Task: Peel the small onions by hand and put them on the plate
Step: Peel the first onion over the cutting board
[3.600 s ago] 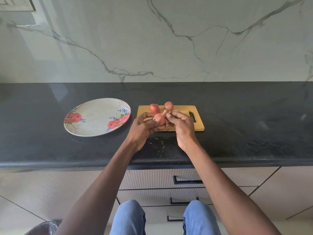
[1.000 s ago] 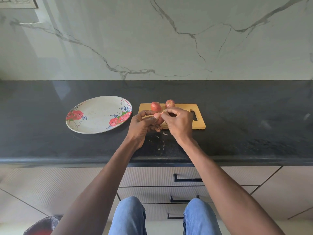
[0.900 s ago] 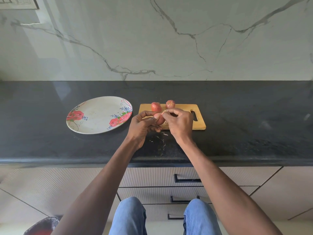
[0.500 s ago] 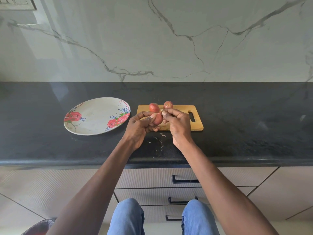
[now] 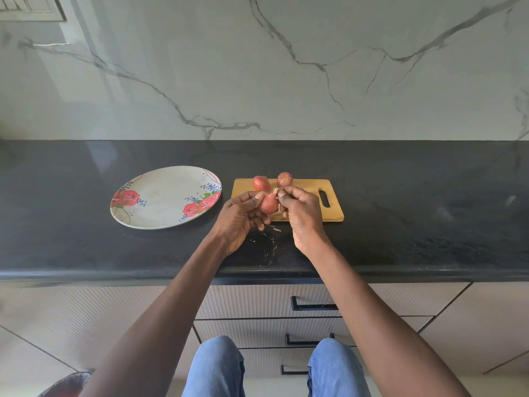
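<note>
My left hand grips a small reddish onion above the near edge of the wooden cutting board. My right hand pinches the dry tip of that onion between thumb and forefinger. Two more small onions lie at the board's far edge, one on the left and one on the right, both with skin on. The white plate with red roses sits to the left on the black counter, with nothing on it.
Bits of onion skin lie on the black counter below my hands. A marble wall stands behind. Drawers with black handles are under the counter edge, and my knees in blue jeans show at the bottom.
The onion has been turned in my left hand, and my right fingers have shifted up to its tip. Both hands stay over the board's near edge.
</note>
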